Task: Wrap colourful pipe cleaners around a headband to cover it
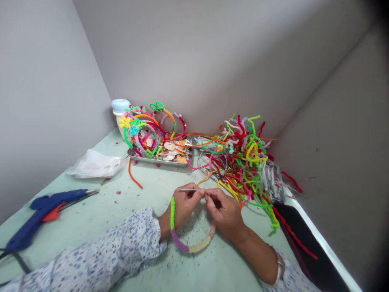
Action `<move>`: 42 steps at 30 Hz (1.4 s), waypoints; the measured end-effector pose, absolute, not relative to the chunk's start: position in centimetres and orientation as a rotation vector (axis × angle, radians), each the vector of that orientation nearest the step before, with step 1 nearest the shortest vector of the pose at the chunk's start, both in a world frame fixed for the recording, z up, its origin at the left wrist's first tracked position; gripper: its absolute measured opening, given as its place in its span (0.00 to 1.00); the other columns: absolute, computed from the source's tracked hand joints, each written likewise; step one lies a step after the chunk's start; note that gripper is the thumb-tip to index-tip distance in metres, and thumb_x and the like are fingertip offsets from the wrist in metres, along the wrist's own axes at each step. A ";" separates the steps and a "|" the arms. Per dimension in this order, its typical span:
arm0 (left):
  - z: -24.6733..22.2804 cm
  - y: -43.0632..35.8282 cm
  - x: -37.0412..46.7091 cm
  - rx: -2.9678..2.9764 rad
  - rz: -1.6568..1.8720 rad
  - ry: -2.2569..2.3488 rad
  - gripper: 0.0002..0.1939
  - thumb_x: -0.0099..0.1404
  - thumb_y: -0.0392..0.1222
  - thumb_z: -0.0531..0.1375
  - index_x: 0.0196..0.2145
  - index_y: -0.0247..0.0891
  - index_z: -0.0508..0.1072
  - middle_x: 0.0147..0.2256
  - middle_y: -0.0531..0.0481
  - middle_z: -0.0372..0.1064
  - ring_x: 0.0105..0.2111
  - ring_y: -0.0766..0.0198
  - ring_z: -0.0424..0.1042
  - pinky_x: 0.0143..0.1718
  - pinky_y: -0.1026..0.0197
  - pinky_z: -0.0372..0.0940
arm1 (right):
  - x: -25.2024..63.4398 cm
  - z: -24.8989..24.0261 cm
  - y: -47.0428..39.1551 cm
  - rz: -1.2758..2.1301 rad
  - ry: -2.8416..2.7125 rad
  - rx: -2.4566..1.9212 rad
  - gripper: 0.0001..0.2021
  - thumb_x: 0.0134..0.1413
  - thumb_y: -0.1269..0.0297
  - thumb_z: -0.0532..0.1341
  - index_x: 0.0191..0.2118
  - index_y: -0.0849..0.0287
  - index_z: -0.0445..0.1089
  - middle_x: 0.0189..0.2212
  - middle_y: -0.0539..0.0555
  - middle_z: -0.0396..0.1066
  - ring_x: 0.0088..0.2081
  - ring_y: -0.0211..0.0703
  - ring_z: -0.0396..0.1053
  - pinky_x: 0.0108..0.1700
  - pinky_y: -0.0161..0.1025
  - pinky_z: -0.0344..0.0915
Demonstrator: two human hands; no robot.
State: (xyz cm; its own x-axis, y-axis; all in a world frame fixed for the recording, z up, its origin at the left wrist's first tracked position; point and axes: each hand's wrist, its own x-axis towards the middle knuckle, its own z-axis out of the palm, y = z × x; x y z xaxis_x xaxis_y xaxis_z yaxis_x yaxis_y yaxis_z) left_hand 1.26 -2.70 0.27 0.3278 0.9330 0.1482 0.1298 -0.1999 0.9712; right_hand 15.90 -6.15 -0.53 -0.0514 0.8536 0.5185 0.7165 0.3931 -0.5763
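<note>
A headband (180, 244) hangs in a curve below my hands, covered in green, purple, pale yellow and pink fuzzy sections. Its bare grey end (187, 189) pokes out past my left fingers. My left hand (184, 205) is closed, thumb and finger pinching the band near that end. Close beside it, my right hand (226, 211) pinches at the band where an orange pipe cleaner (207, 177) meets it. The fingertips of both hands nearly touch. Part of the band is hidden behind my right fingers.
A metal tray (164, 161) holds finished colourful headbands (146, 134) and small flat pieces. Tangled pipe cleaners (243, 162) pile up at the right, near a black mat (306, 243). A blue glue gun (39, 215), a plastic bag (95, 164) and a white bottle (120, 107) are leftward.
</note>
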 end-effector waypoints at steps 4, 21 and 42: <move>0.1 -2.7 1.4 1.569 1.014 0.993 0.12 0.60 0.43 0.54 0.24 0.33 0.68 0.19 0.56 0.58 0.22 0.71 0.56 0.23 0.68 0.52 | 15.9 -0.7 -6.1 0.206 -1.820 -1.350 0.07 0.53 0.68 0.56 0.37 0.59 0.69 0.24 0.49 0.72 0.24 0.36 0.68 0.29 0.32 0.61; -0.1 -2.4 1.5 1.516 1.004 0.999 0.13 0.58 0.45 0.55 0.22 0.33 0.66 0.17 0.57 0.55 0.19 0.72 0.53 0.20 0.69 0.49 | 16.1 -0.6 -6.1 0.236 -1.829 -1.333 0.10 0.53 0.68 0.55 0.42 0.59 0.68 0.26 0.51 0.73 0.28 0.38 0.70 0.30 0.32 0.61; -1.0 -2.4 1.9 1.584 1.064 0.981 0.08 0.56 0.40 0.58 0.31 0.32 0.73 0.27 0.48 0.69 0.27 0.66 0.64 0.29 0.65 0.59 | 16.1 -0.5 -5.7 0.529 -1.600 -1.415 0.08 0.55 0.65 0.53 0.38 0.57 0.68 0.23 0.47 0.68 0.22 0.36 0.64 0.26 0.31 0.59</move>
State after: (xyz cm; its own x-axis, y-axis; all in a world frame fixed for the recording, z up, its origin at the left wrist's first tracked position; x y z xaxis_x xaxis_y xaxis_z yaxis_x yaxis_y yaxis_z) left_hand 1.93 -2.42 -1.03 0.2974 0.9373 0.1815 0.1053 -0.2211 0.9695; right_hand 16.09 -5.66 -0.48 0.0683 0.9371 0.3423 0.5484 0.2513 -0.7975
